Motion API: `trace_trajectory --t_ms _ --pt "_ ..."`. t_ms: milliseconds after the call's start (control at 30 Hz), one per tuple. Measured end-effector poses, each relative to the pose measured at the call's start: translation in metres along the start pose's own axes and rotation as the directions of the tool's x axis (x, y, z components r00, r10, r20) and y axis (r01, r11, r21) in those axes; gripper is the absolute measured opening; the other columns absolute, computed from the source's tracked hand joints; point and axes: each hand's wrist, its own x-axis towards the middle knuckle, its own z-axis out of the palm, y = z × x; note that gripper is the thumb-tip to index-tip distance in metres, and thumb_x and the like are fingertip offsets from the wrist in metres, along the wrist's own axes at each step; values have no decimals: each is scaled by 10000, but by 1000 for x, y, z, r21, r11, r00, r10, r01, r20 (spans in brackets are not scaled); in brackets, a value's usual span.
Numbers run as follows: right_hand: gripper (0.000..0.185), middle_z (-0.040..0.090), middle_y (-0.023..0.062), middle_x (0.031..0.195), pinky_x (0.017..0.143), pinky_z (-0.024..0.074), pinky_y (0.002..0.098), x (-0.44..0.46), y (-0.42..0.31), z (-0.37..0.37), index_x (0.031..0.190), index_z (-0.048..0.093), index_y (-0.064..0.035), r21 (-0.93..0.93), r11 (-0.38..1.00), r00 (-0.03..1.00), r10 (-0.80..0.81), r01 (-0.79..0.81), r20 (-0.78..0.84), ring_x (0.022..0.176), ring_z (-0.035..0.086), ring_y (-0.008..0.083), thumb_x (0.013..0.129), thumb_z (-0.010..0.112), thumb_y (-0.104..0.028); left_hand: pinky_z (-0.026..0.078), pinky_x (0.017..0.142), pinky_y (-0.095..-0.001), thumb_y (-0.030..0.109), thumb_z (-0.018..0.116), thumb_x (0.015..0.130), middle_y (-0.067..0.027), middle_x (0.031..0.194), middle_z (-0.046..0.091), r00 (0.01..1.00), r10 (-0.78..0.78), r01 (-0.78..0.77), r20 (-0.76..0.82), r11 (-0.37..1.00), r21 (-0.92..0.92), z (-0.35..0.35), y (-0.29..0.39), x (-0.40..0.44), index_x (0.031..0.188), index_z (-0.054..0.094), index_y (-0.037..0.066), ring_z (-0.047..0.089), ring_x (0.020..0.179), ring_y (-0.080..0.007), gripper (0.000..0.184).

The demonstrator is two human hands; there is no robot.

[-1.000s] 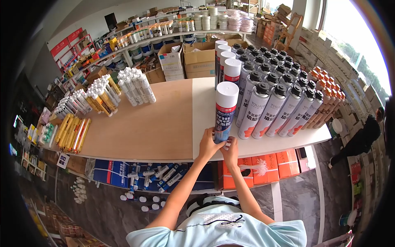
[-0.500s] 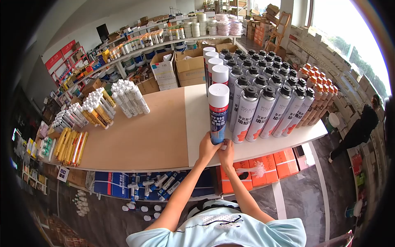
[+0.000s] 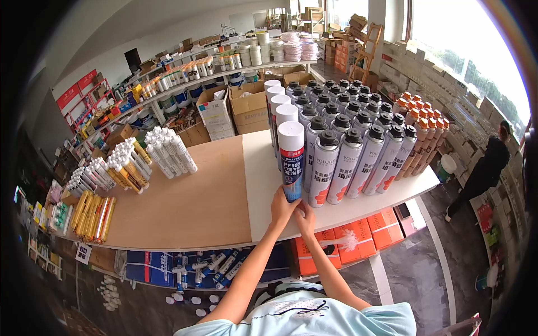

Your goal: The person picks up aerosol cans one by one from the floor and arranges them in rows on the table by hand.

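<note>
A foam spray can (image 3: 292, 165) with a white cap and a red and blue label stands upright on the white part of the table, at the front of a row of white-capped cans (image 3: 276, 101). My left hand (image 3: 282, 206) is wrapped around its lower left side. Low on the right, at the can's base, my right hand (image 3: 304, 217) is closed against it, with some fingers hidden. Just right of the can are rows of silver foam cans (image 3: 326, 169) with black tops. Brown cans with orange tops (image 3: 428, 137) stand beyond them.
White and yellow tubes (image 3: 170, 152) and foil-wrapped sausage packs (image 3: 92, 215) lie or stand on the table's left. Orange boxes (image 3: 354, 241) and blue boxes (image 3: 148, 263) sit below the front edge. A person in dark clothes (image 3: 482, 171) is at the far right.
The held can has moved slightly away from me, into line with the white-capped row, and both hands have gone with it. The camera view has shifted a little.
</note>
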Motion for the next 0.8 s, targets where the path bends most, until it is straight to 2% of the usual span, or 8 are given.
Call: trace_trajectory --t_ms 67,100,167,233,467,600,667,800 --pt "483 579 188 1245 922 498 319 6 20 -1 1325 442 91 263 955 988 117 -139 99 1122 597 237 864 512 -33 513 741 -448 248 817 663 -217 1016 619 1000 21 -21 -15 1000 -5 4 -1 4 1179 495 -8 621 906 -396 660" --pt "483 579 188 1245 922 498 319 7 17 -4 1325 442 91 260 956 989 117 -139 95 1122 597 237 864 512 -33 512 742 -448 248 821 658 -214 1024 616 1000 13 -12 -14 1000 5 4 -1 5 1169 497 -6 620 911 -396 656" --pt "485 526 193 1311 961 479 314 8 12 -7 1343 419 105 438 861 964 201 -259 176 1181 558 243 883 498 -29 511 743 -448 247 824 653 -210 1032 613 1000 4 -4 -10 1000 15 6 1 5 1159 499 -4 619 916 -396 652" --pt "488 520 188 1321 973 469 313 8 12 -7 1346 418 102 455 847 959 205 -275 198 1194 547 239 883 501 -31 510 741 -450 250 831 640 -200 1025 616 998 -55 55 -2 998 15 5 7 6 1140 503 3 617 921 -396 647" --pt "492 499 167 1355 1023 418 306 6 16 -7 1370 398 95 397 883 954 157 -251 254 1247 500 221 899 485 -17 512 741 -447 272 830 638 -192 1033 618 997 -45 48 -62 998 36 11 12 10 1122 507 9 620 923 -387 639" --pt "494 523 187 1333 1050 382 316 5 18 -8 1349 424 108 390 896 961 119 -213 251 1236 508 221 871 481 -4 512 730 -448 285 831 636 -180 1020 612 995 -73 78 -65 995 68 14 16 13 1105 508 15 622 905 -378 631" --pt "495 528 189 1327 1062 364 319 4 17 -8 1360 411 105 462 868 966 73 -183 247 1245 499 224 879 463 2 513 726 -448 287 832 635 -174 1018 609 994 -90 95 -65 991 89 15 16 14 1101 508 17 622 900 -374 628" --pt "487 531 186 1323 1062 360 318 5 19 -6 1366 401 103 453 871 966 83 -190 246 1249 494 224 892 450 0 515 726 -445 296 831 636 -165 1025 605 993 -90 97 -72 989 110 15 16 15 1108 507 21 621 906 -367 635"
